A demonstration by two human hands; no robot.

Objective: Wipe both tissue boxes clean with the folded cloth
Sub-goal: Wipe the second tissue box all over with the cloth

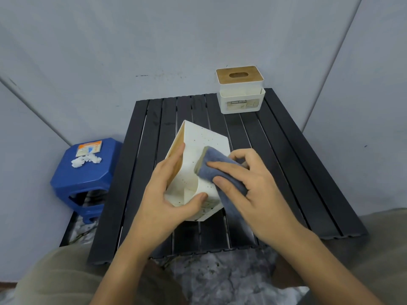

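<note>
Left of the bench (286, 164), a blue stool (88, 172). Left hand (167, 194) fingers curl round the speckled tissue box (198, 137), tipped with its long axis running away, wooden lid facing left. Right hand (253, 183) fingers pinch the folded cloth (218, 170) against it. Second tissue box (241, 91) stands upright at the bench's far edge.

Label print on the far tissue box (241, 102) too small, the stool's packet (88, 148) likewise.

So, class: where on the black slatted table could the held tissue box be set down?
Free slats: the far left corner, beside the second tissue box, and the right strip below it. The middle is crowded by the left hand, right hand, cloth and held box.
</note>
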